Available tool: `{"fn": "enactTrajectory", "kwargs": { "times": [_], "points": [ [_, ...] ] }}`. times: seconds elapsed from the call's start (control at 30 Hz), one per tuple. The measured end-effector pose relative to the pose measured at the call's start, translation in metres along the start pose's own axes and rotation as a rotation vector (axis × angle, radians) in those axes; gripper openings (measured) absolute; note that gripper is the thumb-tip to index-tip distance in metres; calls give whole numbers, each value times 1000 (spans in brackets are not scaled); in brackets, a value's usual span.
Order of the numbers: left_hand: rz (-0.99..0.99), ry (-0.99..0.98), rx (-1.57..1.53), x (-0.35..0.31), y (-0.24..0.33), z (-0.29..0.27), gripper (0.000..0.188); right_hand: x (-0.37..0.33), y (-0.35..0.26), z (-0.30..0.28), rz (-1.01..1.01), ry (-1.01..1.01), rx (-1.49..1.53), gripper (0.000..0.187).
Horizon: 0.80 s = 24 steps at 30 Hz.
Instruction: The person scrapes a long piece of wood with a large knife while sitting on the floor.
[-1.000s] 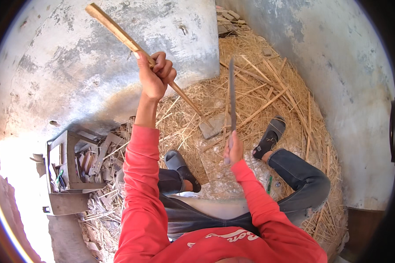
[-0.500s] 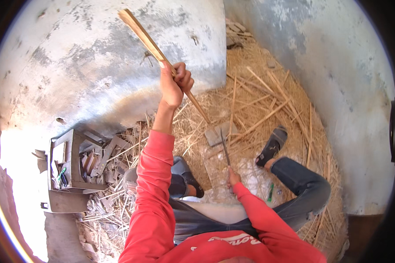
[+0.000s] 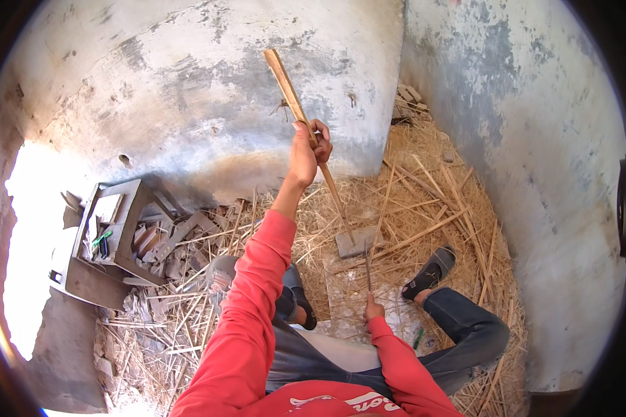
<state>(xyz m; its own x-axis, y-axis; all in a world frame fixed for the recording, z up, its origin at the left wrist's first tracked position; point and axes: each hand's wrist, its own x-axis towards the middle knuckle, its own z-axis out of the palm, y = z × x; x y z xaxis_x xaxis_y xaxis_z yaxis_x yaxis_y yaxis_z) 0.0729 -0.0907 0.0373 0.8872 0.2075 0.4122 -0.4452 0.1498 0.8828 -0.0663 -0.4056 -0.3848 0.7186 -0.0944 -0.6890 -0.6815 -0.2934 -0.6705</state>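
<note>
My left hand is raised in front of me, its fingers wrapped around a long wooden stick. The stick leans to the left at its top, and its lower end comes down at a grey block on the floor. Lower down, between my legs, my right hand is closed on the handle of a knife with a long, thin, dark blade. The blade points away from me, and its tip is beside the block, close to the stick's lower end.
Split sticks and shavings cover the floor ahead and right. At left, a wooden stool-like frame lies beside scrap pieces and holds small items, one green. Another green object lies near my right knee. Worn walls curve around.
The whole view has shifted, so the surroundings sit lower and farther right. The stick in my left hand now stands more upright. My right hand keeps its hold on the knife.
</note>
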Motion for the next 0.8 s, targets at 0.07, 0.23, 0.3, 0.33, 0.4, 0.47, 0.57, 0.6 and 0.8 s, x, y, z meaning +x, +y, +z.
{"fn": "enactTrajectory", "kwargs": {
  "times": [0.07,0.23,0.3,0.33,0.4,0.47,0.57,0.6,0.8],
  "points": [
    [33,30,45,-11,4,1,79,8,7,0,-87,-15,-168,81],
    [75,53,16,-33,10,25,75,64,48,-29,-295,170,-422,86],
    [112,80,103,-51,11,5,70,31,31,-12,-482,225,-565,85],
    [132,92,133,-58,9,-3,67,15,24,-12,-443,187,-560,87],
    [149,100,228,-69,2,-9,60,-7,8,-19,-367,131,-549,93],
    [100,84,304,-78,-18,-10,47,-8,13,-37,-356,171,-582,94],
    [96,48,454,-107,-55,-25,42,-16,10,-45,-372,162,-597,96],
    [50,48,470,-118,-69,-35,42,-19,8,-46,-382,150,-597,97],
    [-230,50,717,-158,-125,-74,35,-3,15,-45,-442,162,-645,95]
  ]
}}
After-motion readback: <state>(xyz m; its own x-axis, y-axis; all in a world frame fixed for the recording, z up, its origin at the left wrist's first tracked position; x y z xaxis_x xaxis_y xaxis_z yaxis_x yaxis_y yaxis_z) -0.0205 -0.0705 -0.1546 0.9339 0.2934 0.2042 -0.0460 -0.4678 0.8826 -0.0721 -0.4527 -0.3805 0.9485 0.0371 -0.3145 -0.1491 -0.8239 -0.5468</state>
